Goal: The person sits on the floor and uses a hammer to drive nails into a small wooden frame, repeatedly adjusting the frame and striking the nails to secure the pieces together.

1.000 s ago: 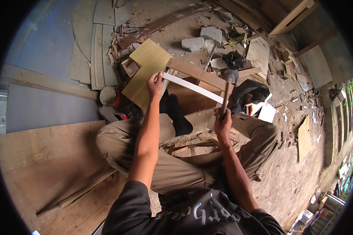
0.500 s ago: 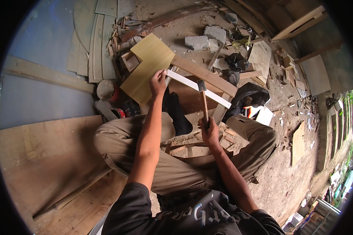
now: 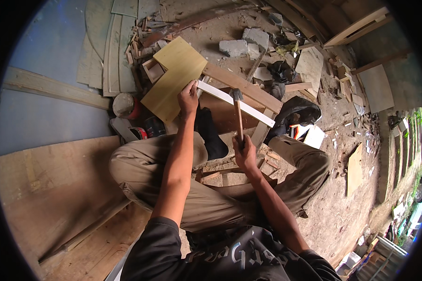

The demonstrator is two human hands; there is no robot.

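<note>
My right hand [image 3: 245, 153] is wrapped round the wooden handle of a hammer [image 3: 239, 118]. The hammer's dark head lies over the middle of a white strip [image 3: 257, 114]; whether it touches the strip I cannot tell. At the strip's left end, the fingers of my left hand [image 3: 188, 98] are pinched together on it; anything small between the fingertips is hidden. Running beside the strip on its far side is a brown wooden board [image 3: 246, 88], part of a wooden frame between my legs. A yellowish wood panel [image 3: 173, 86] lies just left of my left hand.
To the left stand a round can [image 3: 125, 106] and a small open wooden box [image 3: 153, 70]. Concrete blocks [image 3: 233, 48] lie beyond the frame. A black plastic bag [image 3: 299, 112] sits right of it. Wood scraps litter the ground, and a plywood sheet [image 3: 56, 173] flanks my left knee.
The hammer and my right hand have shifted slightly left along the strip. My left hand stays at the strip's left end.
</note>
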